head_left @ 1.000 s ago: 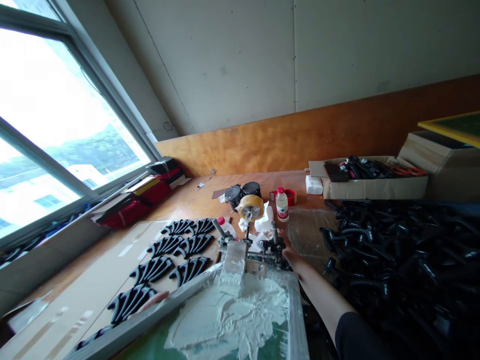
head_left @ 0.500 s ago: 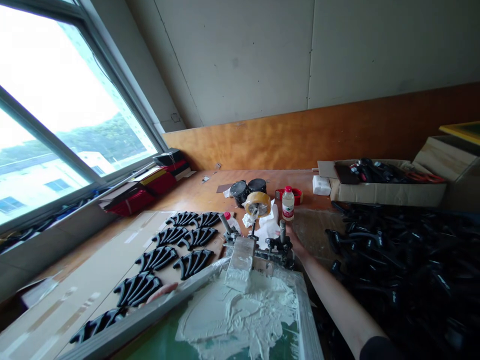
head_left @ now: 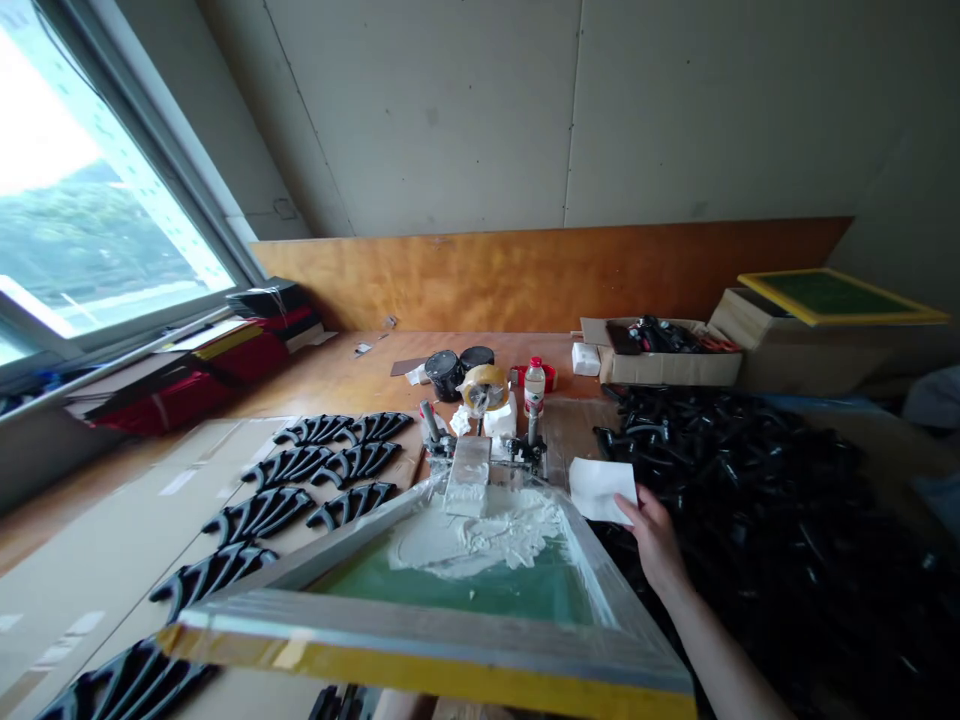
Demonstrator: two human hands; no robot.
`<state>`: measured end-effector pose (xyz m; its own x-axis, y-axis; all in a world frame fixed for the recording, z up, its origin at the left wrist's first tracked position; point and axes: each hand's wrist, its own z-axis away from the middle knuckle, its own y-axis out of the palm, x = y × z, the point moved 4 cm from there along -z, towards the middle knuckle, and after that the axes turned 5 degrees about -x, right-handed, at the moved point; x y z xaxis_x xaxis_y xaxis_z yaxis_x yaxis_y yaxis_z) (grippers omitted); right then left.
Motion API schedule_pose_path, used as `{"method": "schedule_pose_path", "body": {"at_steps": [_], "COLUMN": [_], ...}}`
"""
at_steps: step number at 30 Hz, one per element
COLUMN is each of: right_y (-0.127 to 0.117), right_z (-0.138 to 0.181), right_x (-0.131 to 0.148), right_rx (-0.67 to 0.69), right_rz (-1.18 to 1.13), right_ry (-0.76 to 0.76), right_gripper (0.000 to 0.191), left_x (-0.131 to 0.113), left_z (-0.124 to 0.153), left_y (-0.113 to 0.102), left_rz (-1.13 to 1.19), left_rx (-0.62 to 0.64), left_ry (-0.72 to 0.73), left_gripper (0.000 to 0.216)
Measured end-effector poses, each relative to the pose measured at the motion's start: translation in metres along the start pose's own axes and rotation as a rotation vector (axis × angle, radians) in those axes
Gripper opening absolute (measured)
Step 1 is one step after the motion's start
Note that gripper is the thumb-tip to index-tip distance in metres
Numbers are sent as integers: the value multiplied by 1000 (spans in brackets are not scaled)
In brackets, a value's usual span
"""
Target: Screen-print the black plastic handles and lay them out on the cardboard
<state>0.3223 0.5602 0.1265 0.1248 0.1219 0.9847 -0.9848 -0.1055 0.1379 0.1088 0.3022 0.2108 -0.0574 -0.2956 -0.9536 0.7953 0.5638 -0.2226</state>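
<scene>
My right hand [head_left: 656, 537] pinches a white sheet of paper [head_left: 600, 488] just right of a raised printing screen frame [head_left: 420, 645]. The frame's green mesh [head_left: 480, 590] carries a spread of white ink [head_left: 480, 530], with a squeegee block [head_left: 468, 475] lying at its far end by a metal hinge clamp [head_left: 525, 455]. My left hand is hidden under or behind the frame. Rows of black curved plastic parts [head_left: 300, 490] lie on cardboard to the left of the frame.
A big heap of black plastic parts [head_left: 757, 510] fills the right side. Behind the clamp stand a tape roll [head_left: 484, 385], a small bottle [head_left: 534, 385] and two black tins [head_left: 450, 368]. Cardboard boxes [head_left: 667, 365], another screen frame [head_left: 832, 295], a window [head_left: 82, 220].
My right hand left the hinge clamp and now holds a white sheet to the right of the frame. The view dropped and swung right. My left fingertips no longer show by the frame's left edge.
</scene>
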Motion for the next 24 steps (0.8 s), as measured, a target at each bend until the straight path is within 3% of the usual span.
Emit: {"method": "schedule_pose_path", "body": {"at_steps": [4,7,10,13,18,21,24], "right_y": [11,40,76,105,124,126,128], "right_z": [101,164,206,225,230,230,233], "right_x": [-7,-12,-11,-6,-12,-18,-18], "right_rx": [38,99,242,357,369,319,202], "right_rz": [-90,-134,-53,55,164,230,135], "right_ry": [93,130,138,95,75,60,90], "right_gripper": [38,38,27,27,31,33,47], "left_x": [33,48,53,60,70,72,75], "left_z": [21,29,34,35,33,31,30], "left_y": [15,24,20,5,-19,-29,-34], "left_rz": [58,202,322,321,220,186,225], "left_rx": [201,383,510,485,414,390,438], "left_ry": [-124,-202,-193,-133,22,61,17], "left_gripper": [42,58,61,55,47,47,51]}}
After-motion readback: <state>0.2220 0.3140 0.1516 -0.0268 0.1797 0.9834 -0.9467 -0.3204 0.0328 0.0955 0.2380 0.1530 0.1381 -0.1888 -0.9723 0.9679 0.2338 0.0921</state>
